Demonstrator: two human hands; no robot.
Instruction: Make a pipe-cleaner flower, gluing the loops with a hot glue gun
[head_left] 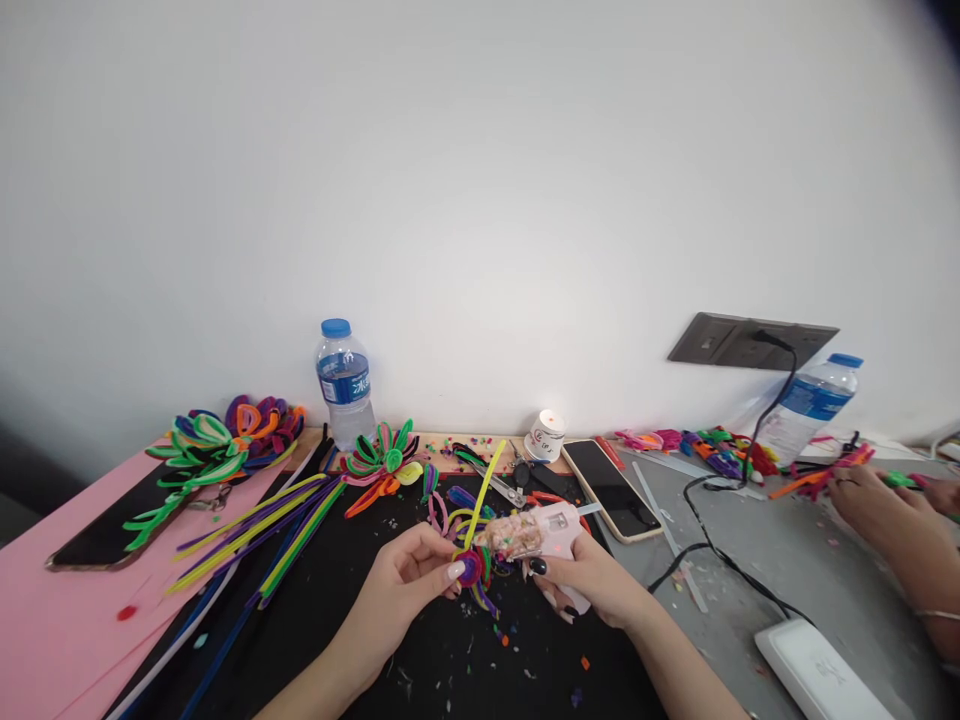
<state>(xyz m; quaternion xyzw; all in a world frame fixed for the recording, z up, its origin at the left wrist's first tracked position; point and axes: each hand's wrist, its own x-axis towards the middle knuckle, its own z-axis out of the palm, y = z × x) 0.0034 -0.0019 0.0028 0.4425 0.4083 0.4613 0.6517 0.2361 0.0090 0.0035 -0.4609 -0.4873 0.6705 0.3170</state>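
Note:
My left hand (414, 580) pinches a small coil of purple and magenta pipe cleaner (470, 569) between thumb and fingers. A yellow pipe cleaner (484, 495) sticks up behind the coil; whether it is joined to it I cannot tell. In my right hand (592, 582) is a pale pink hot glue gun (555, 530), its front half crusted with beige residue and coloured bits. The nozzle points left, close to the coil, and a clear glue stick (589, 508) juts from the back. More coloured pipe cleaner loops (442, 510) lie just behind my hands.
Finished-looking pipe cleaner flowers (225, 440) and loose pipe cleaners (247, 525) lie left. Water bottles (343, 385) (814, 400), a paper cup (546, 437) and a phone (611, 488) stand or lie along the wall. A black cable (701, 530) crosses right, near a co-worker's hand (874, 510).

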